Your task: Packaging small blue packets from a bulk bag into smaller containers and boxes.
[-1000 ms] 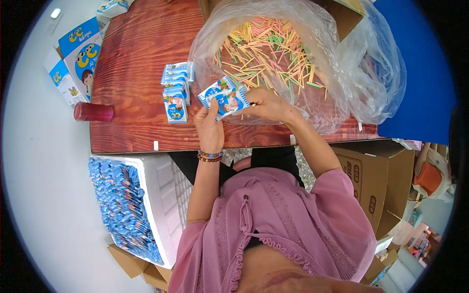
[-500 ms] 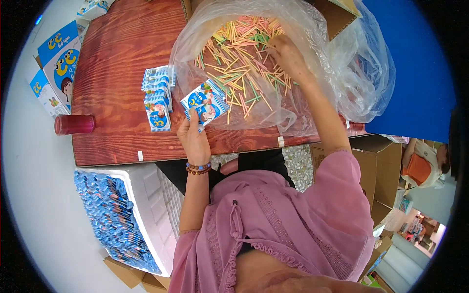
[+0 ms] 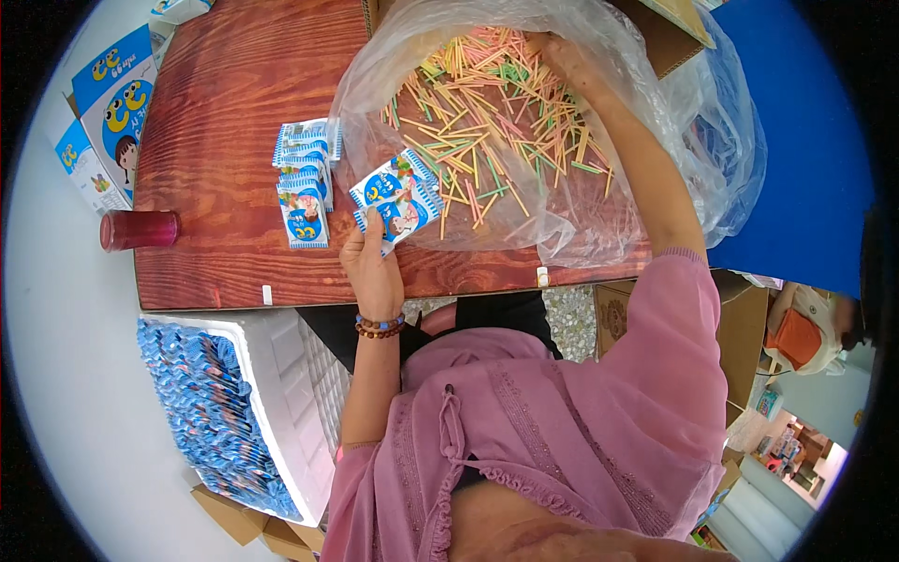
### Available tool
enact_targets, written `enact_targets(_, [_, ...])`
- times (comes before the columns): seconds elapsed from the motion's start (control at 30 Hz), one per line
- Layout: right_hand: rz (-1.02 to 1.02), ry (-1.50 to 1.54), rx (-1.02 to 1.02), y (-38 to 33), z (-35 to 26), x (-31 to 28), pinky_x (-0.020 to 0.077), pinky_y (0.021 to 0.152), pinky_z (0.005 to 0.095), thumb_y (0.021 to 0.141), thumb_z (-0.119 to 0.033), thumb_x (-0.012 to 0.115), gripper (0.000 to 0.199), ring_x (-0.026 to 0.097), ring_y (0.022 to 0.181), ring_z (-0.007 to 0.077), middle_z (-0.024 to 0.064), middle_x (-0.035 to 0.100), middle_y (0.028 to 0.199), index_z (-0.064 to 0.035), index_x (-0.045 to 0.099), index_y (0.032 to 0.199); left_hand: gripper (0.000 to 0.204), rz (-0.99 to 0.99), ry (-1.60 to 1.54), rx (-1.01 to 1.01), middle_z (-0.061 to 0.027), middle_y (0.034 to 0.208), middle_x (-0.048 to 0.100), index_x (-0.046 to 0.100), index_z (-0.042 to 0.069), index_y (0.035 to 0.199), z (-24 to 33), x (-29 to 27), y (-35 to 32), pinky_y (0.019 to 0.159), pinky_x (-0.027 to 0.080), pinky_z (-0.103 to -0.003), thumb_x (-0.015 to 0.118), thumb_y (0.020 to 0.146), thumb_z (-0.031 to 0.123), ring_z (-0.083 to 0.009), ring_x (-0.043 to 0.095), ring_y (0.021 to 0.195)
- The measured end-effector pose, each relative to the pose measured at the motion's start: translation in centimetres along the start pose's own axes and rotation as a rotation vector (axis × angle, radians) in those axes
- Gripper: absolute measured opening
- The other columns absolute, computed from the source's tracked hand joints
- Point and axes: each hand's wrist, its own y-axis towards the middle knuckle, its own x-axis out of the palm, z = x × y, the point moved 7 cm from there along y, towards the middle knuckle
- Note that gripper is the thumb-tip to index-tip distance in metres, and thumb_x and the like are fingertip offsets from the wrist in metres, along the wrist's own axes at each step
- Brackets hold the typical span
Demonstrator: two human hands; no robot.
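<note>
My left hand (image 3: 373,267) pinches two or so small blue-and-white packets (image 3: 398,197) at the near edge of a clear plastic bag. Thin pastel sticks (image 3: 468,122) in pink, yellow and green lie heaped loosely in that bag (image 3: 361,89). At the far right of the heap, my right hand (image 3: 565,64) reaches down among the sticks. Its fingertips are too indistinct to show whether they grip any. Several more packets (image 3: 304,211) overlap in a short column on the table, left of my left hand.
The red wood-grain table (image 3: 215,122) has a red-lidded jar (image 3: 140,230) lying at its left edge. Below it, a white foam box (image 3: 267,412) holds rows of blue packets (image 3: 211,412). Printed cartons (image 3: 117,112) stand far left; a cardboard box (image 3: 665,37) stands behind the bag.
My right hand has moved away from me, to the far edge of the heap, and some sticks now lie spread farther right. My left hand stays on the packets.
</note>
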Motion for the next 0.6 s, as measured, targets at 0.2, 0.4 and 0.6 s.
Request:
enact_targets(0.2, [0.001,-0.250,-0.083,2.9,-6.9,-2.0,0.0441,0.079,0.0232,0.096,-0.021,0.042,0.049,0.054,0.086,0.0078,0.0006,0.060,0.108,-0.0036,0.036,0.141,0.020,0.027,0.003,0.029,-0.0073,0.099,0.068,0.065,-0.002,0.098,0.6,-1.4,-0.3,0.079,0.050,-0.026,0.057,0.096,0.016,-0.0104,0.064,0.087])
enact_targets(0.4, [0.008,-0.303,-0.039,0.9,-4.7,-4.8,0.0502,0.080,0.0332,0.094,-0.019,0.045,0.047,0.063,0.092,0.0212,0.0075,0.062,0.115,-0.0065,0.038,0.139,0.020,-0.013,-0.005,-0.007,-0.0074,0.100,0.068,0.065,-0.003,0.099,-0.3,0.3,-0.1,0.079,0.050,-0.026,0.057,0.096,0.015,-0.0104,0.064,0.087])
enact_targets(0.6, [-0.061,0.221,0.113,0.1,-3.0,-2.6,0.0515,0.069,0.0429,0.094,-0.017,0.049,0.041,0.062,0.083,0.0371,0.0172,0.061,0.111,-0.0105,0.044,0.134,0.018,0.019,0.010,0.000,-0.0070,0.100,0.068,0.065,-0.003,0.100,-0.1,-0.4,-0.4,0.079,0.050,-0.025,0.058,0.096,0.013,-0.0101,0.064,0.087])
